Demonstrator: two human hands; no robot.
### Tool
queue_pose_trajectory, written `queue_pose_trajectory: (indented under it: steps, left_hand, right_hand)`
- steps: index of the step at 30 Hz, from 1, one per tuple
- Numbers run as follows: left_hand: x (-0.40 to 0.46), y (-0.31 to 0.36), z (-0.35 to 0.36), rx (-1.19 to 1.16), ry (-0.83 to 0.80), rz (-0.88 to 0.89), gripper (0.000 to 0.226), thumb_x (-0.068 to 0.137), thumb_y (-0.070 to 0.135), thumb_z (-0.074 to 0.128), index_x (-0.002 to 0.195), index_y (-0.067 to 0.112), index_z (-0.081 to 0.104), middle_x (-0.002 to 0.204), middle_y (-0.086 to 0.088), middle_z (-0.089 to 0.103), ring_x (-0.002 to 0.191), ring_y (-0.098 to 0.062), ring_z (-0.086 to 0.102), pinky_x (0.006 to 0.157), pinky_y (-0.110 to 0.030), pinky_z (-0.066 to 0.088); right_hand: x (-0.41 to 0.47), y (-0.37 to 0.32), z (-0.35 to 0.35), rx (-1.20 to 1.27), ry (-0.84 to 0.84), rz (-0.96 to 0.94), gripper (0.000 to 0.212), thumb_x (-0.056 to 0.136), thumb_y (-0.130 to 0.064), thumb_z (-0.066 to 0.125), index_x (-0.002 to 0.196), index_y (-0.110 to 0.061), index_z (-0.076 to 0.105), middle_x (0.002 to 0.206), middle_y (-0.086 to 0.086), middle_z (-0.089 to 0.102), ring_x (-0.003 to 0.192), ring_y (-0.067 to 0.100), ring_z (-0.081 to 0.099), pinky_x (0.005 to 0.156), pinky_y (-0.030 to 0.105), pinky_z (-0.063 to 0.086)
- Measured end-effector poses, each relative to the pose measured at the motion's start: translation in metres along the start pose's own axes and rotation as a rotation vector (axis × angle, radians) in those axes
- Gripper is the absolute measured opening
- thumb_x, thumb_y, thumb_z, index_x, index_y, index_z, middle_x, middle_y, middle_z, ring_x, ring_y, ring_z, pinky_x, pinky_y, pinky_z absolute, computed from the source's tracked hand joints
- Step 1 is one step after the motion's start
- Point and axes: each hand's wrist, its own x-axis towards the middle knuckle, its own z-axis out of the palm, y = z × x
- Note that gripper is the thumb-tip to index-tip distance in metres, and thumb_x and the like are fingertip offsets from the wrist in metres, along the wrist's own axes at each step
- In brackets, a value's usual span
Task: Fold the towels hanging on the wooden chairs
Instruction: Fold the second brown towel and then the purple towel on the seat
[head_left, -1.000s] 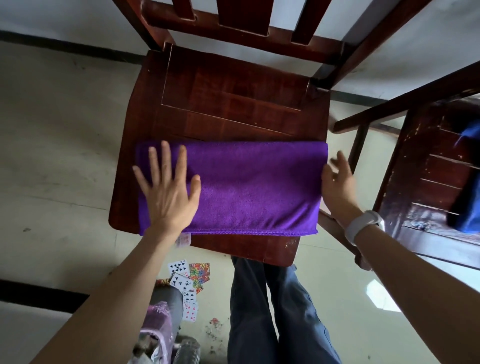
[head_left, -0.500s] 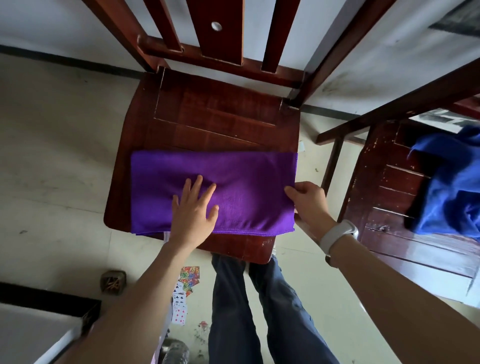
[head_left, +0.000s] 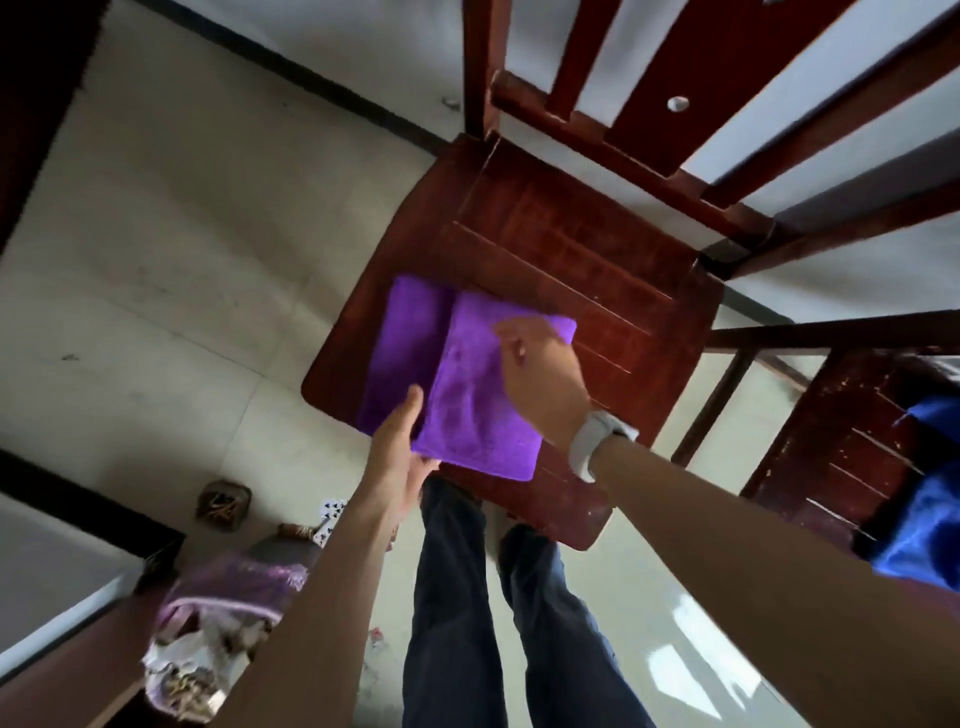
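A wooden chair (head_left: 561, 249) stands on pale floor tiles (head_left: 156, 270). On its seat lies the purple towel (head_left: 467, 395); right hand (head_left: 540, 374) pinches its folded flap, left hand (head_left: 400, 457) grips the near edge.

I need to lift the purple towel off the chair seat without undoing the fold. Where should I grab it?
Probably at the near edge of the purple towel, from the person's side. It overhangs the front of the chair seat there, so fingers can slip under both layers. The folded flap sits on the right half, where the right hand is. The left hand already meets the near left corner.
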Motion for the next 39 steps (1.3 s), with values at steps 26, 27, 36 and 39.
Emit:
queue_pose_trajectory:
  steps: [26,27,36,39]
  left_hand:
    - [0.030,0.009,-0.054,0.737,0.532,0.493,0.026,0.088,0.027,0.057,0.102,0.006,0.063,0.098,-0.013,0.066,0.090,-0.027,0.059,0.068,-0.015,0.030]
    - [0.029,0.010,-0.055,0.766,0.532,0.502,0.026,0.088,0.027,0.057,0.102,0.006,0.063,0.098,-0.014,0.065,0.092,-0.029,0.059,0.070,-0.019,0.033]
    - [0.035,0.009,-0.035,1.576,0.260,1.108,0.045,0.092,0.023,0.040,0.134,0.006,0.043,0.143,-0.014,0.040,0.134,-0.033,0.034,0.106,-0.048,0.033]
    - [0.054,0.008,-0.039,1.664,0.183,1.046,0.054,0.093,0.031,0.039,0.139,0.004,0.034,0.148,-0.016,0.031,0.137,-0.036,0.027,0.107,-0.050,0.031]
  right_hand:
    - [0.084,-0.040,0.049,-0.574,-0.158,-0.145,0.036,0.094,-0.032,0.046,0.126,-0.015,0.046,0.124,0.010,0.048,0.109,0.034,0.053,0.090,0.041,0.042]
    - [0.084,-0.039,0.050,-0.614,-0.132,-0.157,0.037,0.093,-0.033,0.046,0.126,-0.016,0.047,0.125,0.010,0.048,0.112,0.032,0.051,0.094,0.042,0.039]
    - [0.011,-0.004,0.050,-0.877,0.134,-0.533,0.046,0.084,-0.014,0.040,0.128,-0.004,0.051,0.133,0.019,0.051,0.126,0.035,0.046,0.106,0.058,0.026]
    - [0.010,0.019,0.058,-0.967,0.027,-0.398,0.052,0.089,-0.029,0.039,0.138,-0.014,0.039,0.145,0.022,0.034,0.134,0.037,0.033,0.109,0.055,0.023]
